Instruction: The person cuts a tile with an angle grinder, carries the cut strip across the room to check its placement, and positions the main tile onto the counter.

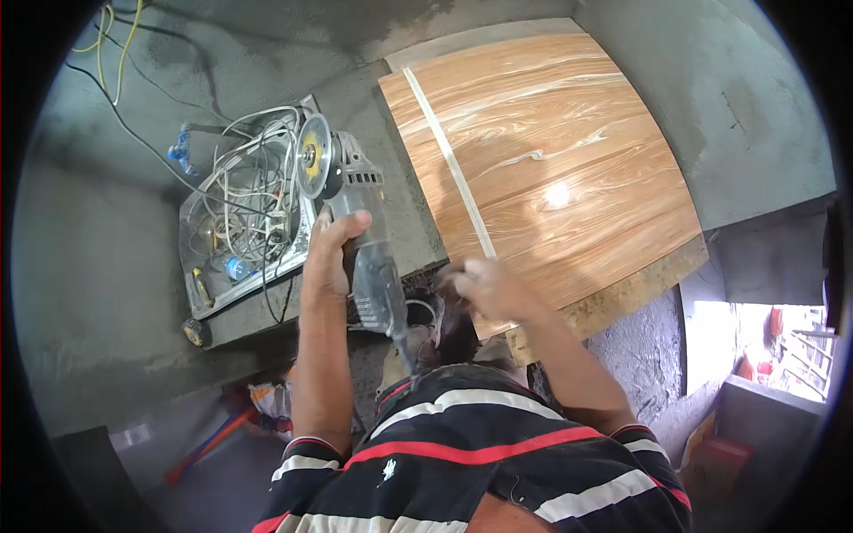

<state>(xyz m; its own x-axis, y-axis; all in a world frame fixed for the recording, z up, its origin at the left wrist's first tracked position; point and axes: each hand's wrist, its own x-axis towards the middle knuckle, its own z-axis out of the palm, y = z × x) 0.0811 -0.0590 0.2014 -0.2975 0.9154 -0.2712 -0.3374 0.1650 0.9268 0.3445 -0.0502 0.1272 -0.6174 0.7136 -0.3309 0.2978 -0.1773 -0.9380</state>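
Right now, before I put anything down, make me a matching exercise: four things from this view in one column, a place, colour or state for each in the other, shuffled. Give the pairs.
Things:
1. Grinder
2. Slab
3. Cables
4. Tap

Places, colours, states:
A. Heaped in the sink
B. Blue
C. In the left hand
D. Wood-grained, with a pale strip across it

Pairs: 1-C, 2-D, 3-A, 4-B.
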